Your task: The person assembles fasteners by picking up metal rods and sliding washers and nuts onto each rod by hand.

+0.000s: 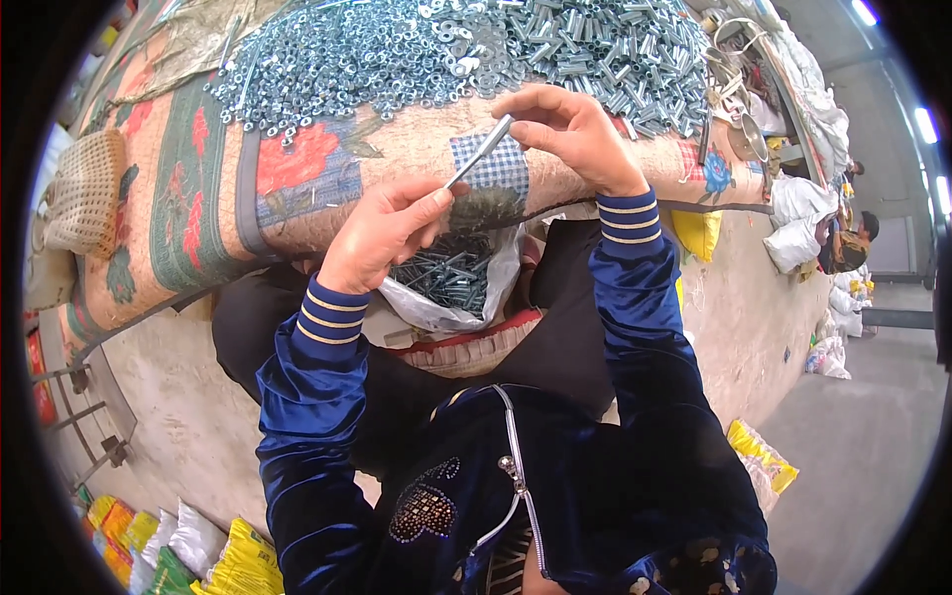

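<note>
Between my two hands, above the near edge of the cloth-covered table (397, 149), is a slim metal bolt with a sleeve (483, 152), slanting up to the right. My left hand (377, 233) pinches its lower, thinner end between thumb and fingers. At the wider upper end, my right hand (580, 139) has its thumb and forefinger closed on the sleeve. Below my hands a clear plastic bag (433, 315) sits between my legs, with many dark metal bolts (446, 273) inside.
On the table lie a heap of nuts (337, 69), washers (474, 45) in the middle and a pile of metal sleeves (615, 64) at the right. A woven basket (87, 193) stands at the left edge. Filled sacks (243, 560) lie on the floor; another person (853, 243) is far right.
</note>
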`<state>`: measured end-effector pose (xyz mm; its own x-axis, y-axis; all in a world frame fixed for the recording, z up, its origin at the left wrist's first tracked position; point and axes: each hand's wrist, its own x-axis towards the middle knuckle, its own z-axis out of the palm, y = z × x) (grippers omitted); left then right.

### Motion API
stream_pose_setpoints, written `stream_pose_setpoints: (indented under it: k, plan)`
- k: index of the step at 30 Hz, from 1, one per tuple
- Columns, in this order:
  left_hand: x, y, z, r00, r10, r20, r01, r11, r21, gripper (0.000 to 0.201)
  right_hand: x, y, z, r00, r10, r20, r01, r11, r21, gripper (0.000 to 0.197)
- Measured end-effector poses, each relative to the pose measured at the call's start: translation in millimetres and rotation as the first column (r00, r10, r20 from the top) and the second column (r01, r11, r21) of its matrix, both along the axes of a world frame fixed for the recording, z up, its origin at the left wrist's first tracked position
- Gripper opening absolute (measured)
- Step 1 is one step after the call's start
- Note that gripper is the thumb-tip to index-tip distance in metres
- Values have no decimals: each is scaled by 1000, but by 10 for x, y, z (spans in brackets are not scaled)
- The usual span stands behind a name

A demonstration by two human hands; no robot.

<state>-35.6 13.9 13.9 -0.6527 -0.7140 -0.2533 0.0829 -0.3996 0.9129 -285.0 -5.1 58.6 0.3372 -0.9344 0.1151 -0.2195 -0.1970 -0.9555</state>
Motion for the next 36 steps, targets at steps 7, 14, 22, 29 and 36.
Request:
stream_pose_setpoints:
  k: [7, 14, 22, 29, 36]
  plan:
    - [14, -1, 38, 997, 47, -56, -46, 999, 29, 29, 106, -18, -151, 943, -192, 271, 85, 928, 363, 24]
    - [-10, -17, -46, 915, 400, -51, -378, 895, 235, 29, 601, 107, -215, 938, 319, -134, -294, 939, 177, 27]
    - [103, -115, -180, 867, 456, -203, -427, 888, 172, 22, 78, -708, -737, 493, -790, -365, 510, 602, -615, 21]
    - [166, -125, -192, 858, 454, -239, -415, 888, 199, 21, 161, -659, -672, 530, -663, -528, 258, 720, -645, 14]
    - [165, -135, -180, 872, 443, -208, -396, 888, 235, 25, -57, -500, -344, 484, -497, -720, 162, 860, -485, 16]
